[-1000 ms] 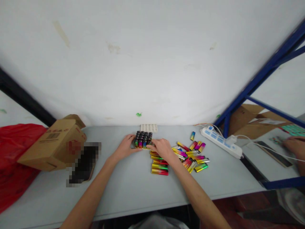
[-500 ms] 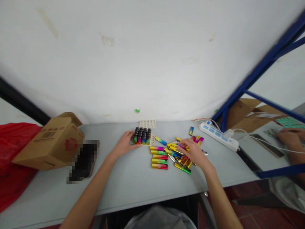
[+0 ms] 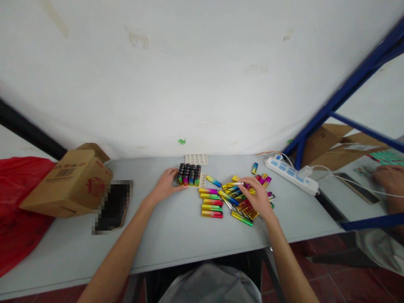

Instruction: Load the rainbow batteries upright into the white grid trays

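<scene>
My left hand [image 3: 166, 185] rests at the left side of a block of upright lighters [image 3: 189, 174] with black tops, its fingers round the block's edge. The lighters stand in a white tray [image 3: 202, 181] with bare holes at its right. My right hand [image 3: 256, 194] is over a loose pile of shiny coloured lighters [image 3: 244, 207], with a yellow lighter [image 3: 232, 184] pinched between thumb and fingers. Several lighters [image 3: 212, 202] lie side by side in a column left of the pile.
A second white tray [image 3: 196, 159] lies by the wall. A power strip [image 3: 292, 174] is at the right, beside a blue frame [image 3: 341, 94]. To the left are a cardboard box [image 3: 67, 183], a red bag [image 3: 23, 210] and a blurred phone [image 3: 115, 206]. Another person's hand [image 3: 386, 176] shows at far right.
My right hand has taken hold of a yellow lighter from the pile. My left hand stays by the block. The whole view has shifted slightly.
</scene>
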The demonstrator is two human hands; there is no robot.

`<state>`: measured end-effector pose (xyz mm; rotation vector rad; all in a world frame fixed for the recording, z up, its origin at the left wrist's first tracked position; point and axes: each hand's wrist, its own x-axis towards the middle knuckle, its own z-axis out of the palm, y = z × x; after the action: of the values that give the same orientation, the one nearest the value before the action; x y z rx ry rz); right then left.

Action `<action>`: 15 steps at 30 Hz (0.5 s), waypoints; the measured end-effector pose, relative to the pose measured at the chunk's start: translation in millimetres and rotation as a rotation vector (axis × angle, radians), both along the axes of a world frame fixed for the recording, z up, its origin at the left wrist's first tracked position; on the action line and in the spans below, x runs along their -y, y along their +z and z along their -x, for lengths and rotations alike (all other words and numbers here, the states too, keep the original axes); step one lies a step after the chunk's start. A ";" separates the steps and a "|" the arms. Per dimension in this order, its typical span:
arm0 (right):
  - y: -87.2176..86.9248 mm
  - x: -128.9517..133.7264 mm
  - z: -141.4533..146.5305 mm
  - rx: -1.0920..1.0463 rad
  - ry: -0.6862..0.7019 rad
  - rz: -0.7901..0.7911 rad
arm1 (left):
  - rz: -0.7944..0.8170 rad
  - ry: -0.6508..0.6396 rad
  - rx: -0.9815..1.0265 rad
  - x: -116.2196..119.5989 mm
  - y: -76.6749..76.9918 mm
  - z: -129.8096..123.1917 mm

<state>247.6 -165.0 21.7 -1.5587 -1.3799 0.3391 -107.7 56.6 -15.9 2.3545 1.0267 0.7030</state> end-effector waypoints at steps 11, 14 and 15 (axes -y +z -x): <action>54.6 -90.8 66.2 -0.867 0.255 -0.047 | -0.001 -0.001 0.019 -0.4 -1.9 0.2; 40.4 -107.1 81.6 -0.817 0.290 0.139 | 0.002 -0.010 0.040 -1.0 -3.5 0.7; 31.9 -109.7 86.1 -0.767 0.276 0.203 | 0.004 -0.013 0.048 -1.3 -3.9 1.0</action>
<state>161.6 -55.3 53.5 -1.1855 -0.9540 1.1431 -108.7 57.9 -19.9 2.3270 0.9907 0.7488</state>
